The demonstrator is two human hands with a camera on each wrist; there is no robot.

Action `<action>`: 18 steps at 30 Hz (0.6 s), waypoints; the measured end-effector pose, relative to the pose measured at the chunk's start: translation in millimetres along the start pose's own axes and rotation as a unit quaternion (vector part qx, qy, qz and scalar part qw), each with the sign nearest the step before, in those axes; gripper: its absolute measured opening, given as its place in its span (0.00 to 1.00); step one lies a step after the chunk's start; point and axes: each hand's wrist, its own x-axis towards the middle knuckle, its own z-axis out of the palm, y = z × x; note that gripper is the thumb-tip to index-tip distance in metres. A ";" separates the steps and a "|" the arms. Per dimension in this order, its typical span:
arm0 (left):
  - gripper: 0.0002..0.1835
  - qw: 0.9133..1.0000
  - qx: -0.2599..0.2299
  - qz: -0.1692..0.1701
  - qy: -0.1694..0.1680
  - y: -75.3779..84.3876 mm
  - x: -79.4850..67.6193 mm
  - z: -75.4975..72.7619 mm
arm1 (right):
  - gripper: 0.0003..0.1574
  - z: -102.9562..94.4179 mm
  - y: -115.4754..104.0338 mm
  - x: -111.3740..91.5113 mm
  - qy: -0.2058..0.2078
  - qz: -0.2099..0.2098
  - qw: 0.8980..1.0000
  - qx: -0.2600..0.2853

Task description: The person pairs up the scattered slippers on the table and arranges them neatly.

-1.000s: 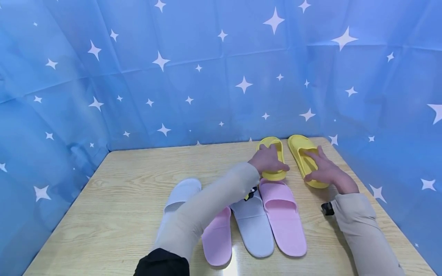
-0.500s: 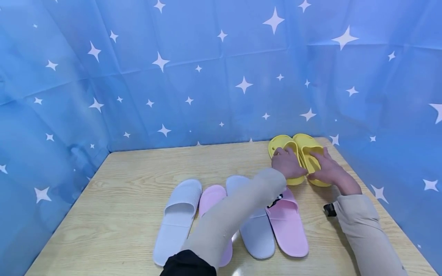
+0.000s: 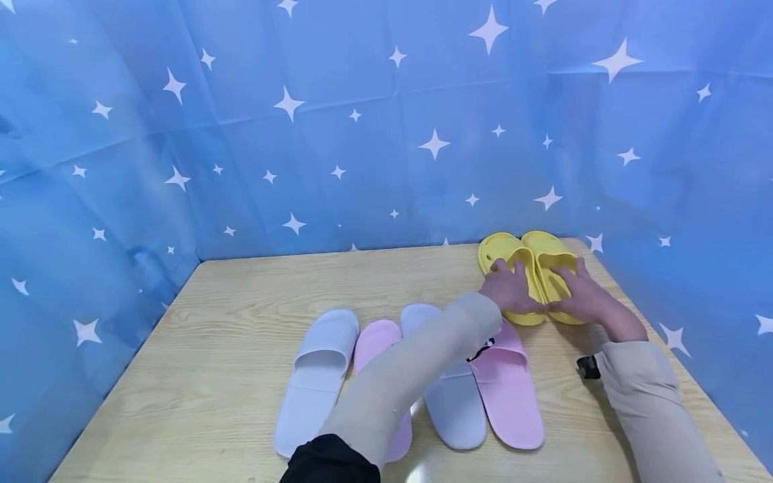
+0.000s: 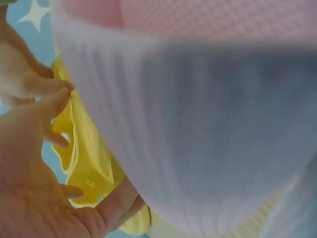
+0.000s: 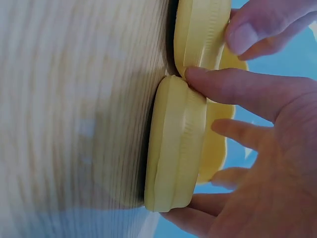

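Two yellow slippers stand side by side at the table's back right corner, heels toward me. My left hand (image 3: pixel 510 288) grips the left yellow slipper (image 3: pixel 498 247) near its heel, thumb on the inner side and fingers over the other side. Around the heel of the right yellow slipper (image 3: pixel 546 247) my right hand (image 3: pixel 582 295) has its thumb and fingers on opposite sides. In the right wrist view, the right slipper's heel (image 5: pixel 176 148) lies flat on the wood, close against its mate (image 5: pixel 203 34). Both thumbs are near the seam between them.
Nearer to me lie a pale slipper (image 3: pixel 311 396), a pink slipper (image 3: pixel 377 339) partly under the left forearm, a grey-blue slipper (image 3: pixel 455 412) and another pink slipper (image 3: pixel 513 402). A starry blue curtain (image 3: pixel 362 134) borders the wooden table (image 3: pixel 241 322).
The left yellow slipper has slid right, with my left hand, until it meets the right one. The right slipper has shifted slightly right. The view has turned a little.
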 end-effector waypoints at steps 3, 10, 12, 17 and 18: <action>0.54 0.998 -0.050 0.017 -0.022 -10.4 1.6 -3.8 | 0.55 -2.4 -1.5 0.2 -0.006 -0.005 1.000 -0.006; 0.51 0.990 -0.121 0.058 -0.052 -38.0 5.2 -7.7 | 0.50 -18.8 -22.5 -12.2 0.003 -0.027 0.999 -0.024; 0.51 0.986 -0.141 0.069 -0.047 -47.4 4.8 -10.3 | 0.49 -24.3 -34.4 -15.4 0.008 -0.034 0.999 -0.032; 0.49 0.981 -0.166 0.098 -0.012 -72.3 -2.3 -25.6 | 0.51 -28.9 -64.1 -21.5 0.007 -0.054 0.997 -0.061; 0.49 0.980 -0.169 0.104 -0.005 -77.2 -5.2 -29.0 | 0.51 -27.9 -69.6 -23.1 0.007 -0.062 0.996 -0.064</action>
